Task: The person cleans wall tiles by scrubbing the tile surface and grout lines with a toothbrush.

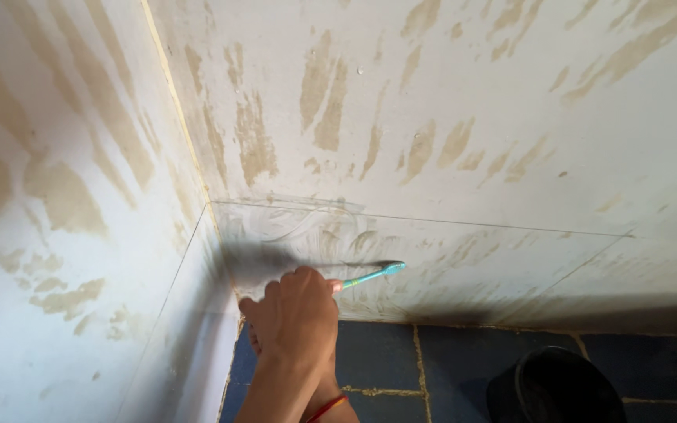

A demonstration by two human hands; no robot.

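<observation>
Your rt hand (295, 313) low centre, fist pinching teal brush (375, 274), lt hand tucked behind it, grip can't tell, black bucket (554, 388) on dark floor tiles (448, 360) rt, brush tip touching stained wall (448, 157) near corner

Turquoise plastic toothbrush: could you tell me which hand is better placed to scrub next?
Apparently the left hand: its fingers grip the turquoise plastic toothbrush, bristles against the stained white wall tile.
</observation>
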